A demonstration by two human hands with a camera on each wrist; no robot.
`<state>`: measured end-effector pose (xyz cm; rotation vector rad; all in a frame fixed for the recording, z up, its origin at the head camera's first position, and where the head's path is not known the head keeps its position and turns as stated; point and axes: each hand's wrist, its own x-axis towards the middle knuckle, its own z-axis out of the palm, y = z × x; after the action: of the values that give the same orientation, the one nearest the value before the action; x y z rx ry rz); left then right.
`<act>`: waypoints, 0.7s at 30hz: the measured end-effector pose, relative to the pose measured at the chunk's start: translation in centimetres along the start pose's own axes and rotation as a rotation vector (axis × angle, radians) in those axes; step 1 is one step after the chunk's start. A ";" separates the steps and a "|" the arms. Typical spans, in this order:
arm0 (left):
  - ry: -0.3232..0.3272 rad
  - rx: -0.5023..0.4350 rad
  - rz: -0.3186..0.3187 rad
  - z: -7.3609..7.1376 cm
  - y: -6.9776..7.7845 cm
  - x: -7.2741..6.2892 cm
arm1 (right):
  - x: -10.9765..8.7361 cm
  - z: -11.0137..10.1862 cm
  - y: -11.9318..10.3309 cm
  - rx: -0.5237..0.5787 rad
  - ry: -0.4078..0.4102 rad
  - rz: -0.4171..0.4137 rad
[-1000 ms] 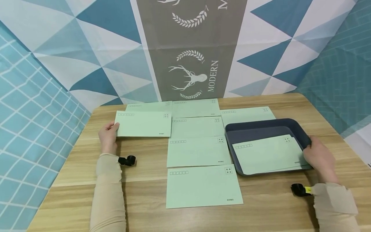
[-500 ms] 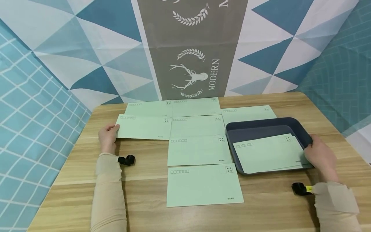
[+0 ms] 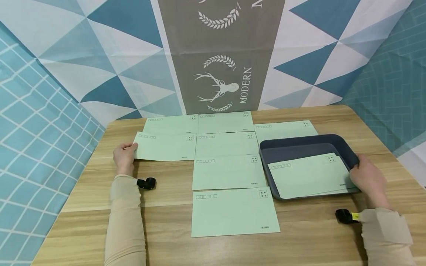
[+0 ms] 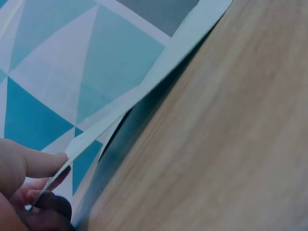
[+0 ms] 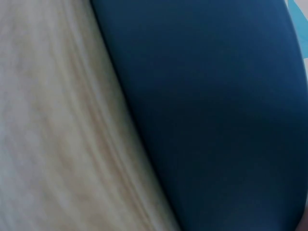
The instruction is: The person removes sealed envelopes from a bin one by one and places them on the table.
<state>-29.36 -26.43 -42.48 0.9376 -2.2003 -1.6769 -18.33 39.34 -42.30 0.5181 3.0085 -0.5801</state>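
Observation:
My left hand [image 3: 124, 159] pinches the left edge of a pale green envelope [image 3: 164, 148] between thumb and fingers. In the left wrist view that envelope [image 4: 139, 96] slants up off the wood at the held end, with a shadow under it. In the head view it overlaps another green envelope [image 3: 171, 123] behind it. At the right, my right hand [image 3: 369, 181] grips the right rim of a dark grey tray [image 3: 297, 150]. Green envelopes [image 3: 309, 176] lie stacked in the tray's front part. The tray's outer side [image 5: 207, 115] fills much of the right wrist view; the right fingers are mostly hidden.
More green envelopes lie on the wooden table [image 3: 166, 229]: a middle column down to a front envelope [image 3: 234, 212], plus a back right envelope [image 3: 284, 127] partly covered by the tray. A patterned cloth [image 3: 219, 55] hangs behind the table.
The envelope in my left hand has come down slightly toward the table, and its right end has dropped. My right hand and the tray stay in place.

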 end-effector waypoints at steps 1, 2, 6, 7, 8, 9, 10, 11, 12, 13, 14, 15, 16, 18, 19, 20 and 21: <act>0.006 0.035 0.007 0.0 0.0 0.0 | 0.0 0.0 0.0 -0.001 0.000 0.001; 0.010 0.065 0.010 0.0 0.0 -0.1 | 0.0 0.0 0.0 -0.002 -0.001 0.002; 0.016 0.236 0.037 -0.2 0.1 -0.2 | 0.0 0.0 0.0 -0.002 -0.003 0.007; 0.016 0.279 0.049 -0.3 0.1 -0.2 | 0.0 0.0 0.0 -0.001 -0.004 0.006; 0.014 0.319 0.063 -0.4 0.1 -0.3 | 0.0 0.0 0.0 0.000 -0.004 0.005; 0.012 0.360 0.078 -0.5 0.1 -0.4 | 0.0 0.0 0.0 0.001 -0.004 0.005; 0.012 0.399 0.093 -0.5 0.1 -0.4 | 0.0 0.0 0.0 0.002 -0.004 0.004; 0.010 0.427 0.104 -0.6 0.2 -0.5 | 0.0 0.0 0.0 0.001 -0.003 0.002; 0.007 0.450 0.114 -0.6 0.2 -0.5 | 0.0 0.0 0.0 0.001 -0.003 0.002; 0.008 0.470 0.123 -0.6 0.2 -0.6 | 0.0 0.0 0.0 0.002 -0.003 0.002; 0.009 0.489 0.131 -0.7 0.2 -0.7 | 0.0 0.0 0.0 0.001 -0.003 0.004; 0.008 0.506 0.136 -0.7 0.3 -0.7 | 0.0 0.0 0.0 0.001 -0.003 0.005; 0.007 0.523 0.139 -0.8 0.3 -0.8 | 0.0 0.0 0.0 0.001 -0.003 0.006; 0.006 0.548 0.145 -0.8 0.3 -0.9 | 0.0 0.0 0.0 0.001 -0.003 0.009; 0.003 0.559 0.146 -0.8 0.3 -1.0 | 0.0 0.0 0.0 0.001 -0.003 0.009; -0.002 0.567 0.149 -0.8 0.4 -1.1 | 0.0 0.0 0.0 0.000 -0.005 0.011; -0.005 0.573 0.154 -0.8 0.6 -1.2 | 0.0 0.0 0.0 -0.001 -0.006 0.012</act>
<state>-28.20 -26.19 -41.46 0.8426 -2.7348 -0.9910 -18.36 39.32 -42.28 0.5326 2.9981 -0.5789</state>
